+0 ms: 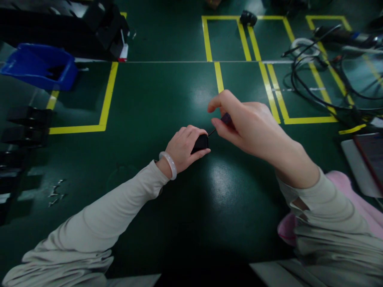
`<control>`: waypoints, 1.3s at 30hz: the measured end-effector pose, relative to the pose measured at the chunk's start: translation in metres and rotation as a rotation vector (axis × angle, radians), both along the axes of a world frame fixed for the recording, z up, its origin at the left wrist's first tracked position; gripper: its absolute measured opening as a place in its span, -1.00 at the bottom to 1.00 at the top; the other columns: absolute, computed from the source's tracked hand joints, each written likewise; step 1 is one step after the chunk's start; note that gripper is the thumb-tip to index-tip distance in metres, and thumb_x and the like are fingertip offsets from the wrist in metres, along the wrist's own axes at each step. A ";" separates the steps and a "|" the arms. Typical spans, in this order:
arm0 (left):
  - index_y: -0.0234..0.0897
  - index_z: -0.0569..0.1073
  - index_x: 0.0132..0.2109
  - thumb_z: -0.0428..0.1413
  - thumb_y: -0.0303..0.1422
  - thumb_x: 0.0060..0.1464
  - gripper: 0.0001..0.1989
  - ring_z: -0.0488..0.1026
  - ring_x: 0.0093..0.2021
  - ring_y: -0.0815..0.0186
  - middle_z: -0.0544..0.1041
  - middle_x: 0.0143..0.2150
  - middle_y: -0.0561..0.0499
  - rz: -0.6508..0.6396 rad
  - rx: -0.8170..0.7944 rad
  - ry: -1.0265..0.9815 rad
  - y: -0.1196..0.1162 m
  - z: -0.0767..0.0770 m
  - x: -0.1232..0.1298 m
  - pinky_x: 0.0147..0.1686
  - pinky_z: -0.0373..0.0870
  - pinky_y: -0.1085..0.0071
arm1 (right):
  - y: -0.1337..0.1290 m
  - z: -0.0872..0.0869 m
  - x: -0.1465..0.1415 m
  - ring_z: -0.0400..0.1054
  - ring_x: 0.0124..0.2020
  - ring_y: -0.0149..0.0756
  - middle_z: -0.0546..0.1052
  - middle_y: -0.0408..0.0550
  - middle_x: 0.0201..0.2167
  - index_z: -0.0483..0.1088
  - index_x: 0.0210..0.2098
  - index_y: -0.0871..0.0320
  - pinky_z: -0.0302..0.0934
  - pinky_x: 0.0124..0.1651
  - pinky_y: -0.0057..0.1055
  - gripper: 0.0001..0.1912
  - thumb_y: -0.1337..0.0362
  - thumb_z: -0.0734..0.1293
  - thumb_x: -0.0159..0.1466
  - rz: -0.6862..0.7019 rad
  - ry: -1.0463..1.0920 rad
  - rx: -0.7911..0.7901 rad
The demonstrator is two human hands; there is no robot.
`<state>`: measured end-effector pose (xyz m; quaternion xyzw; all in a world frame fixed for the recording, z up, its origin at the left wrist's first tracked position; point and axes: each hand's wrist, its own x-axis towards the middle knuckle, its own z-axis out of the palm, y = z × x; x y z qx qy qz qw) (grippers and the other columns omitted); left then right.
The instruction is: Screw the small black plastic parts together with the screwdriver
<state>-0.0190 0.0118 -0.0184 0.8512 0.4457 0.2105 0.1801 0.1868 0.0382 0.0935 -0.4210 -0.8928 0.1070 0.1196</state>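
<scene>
Near the middle of the green table, my left hand (186, 149) is wrapped over a small black block-shaped part (200, 144), with the thumb along its near side. My right hand (242, 119) grips a screwdriver by its dark handle (226, 118) between thumb and curled fingers. The thin shaft of the screwdriver (212, 132) slants down to the left, and its tip meets the right end of the black part. Whether a screw sits under the tip is too small to tell.
Loose screws (56, 193) lie at the left, near a row of black parts (28, 125). A blue bin (40, 65) stands at the back left. Coiled black cables (299, 83) and a pink cloth-like item (341, 183) are on the right. Yellow tape (108, 95) marks the table.
</scene>
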 end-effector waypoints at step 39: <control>-0.30 0.38 0.15 0.12 -0.06 0.31 -0.54 0.40 0.01 0.05 0.48 0.06 -0.20 0.008 -0.002 0.016 0.000 -0.001 -0.001 0.04 0.35 0.11 | 0.000 0.004 0.002 0.38 -0.43 -0.29 0.50 -0.09 -0.44 0.40 0.01 0.18 0.11 -0.31 -0.38 -0.74 0.24 0.16 0.46 0.018 -0.028 -0.036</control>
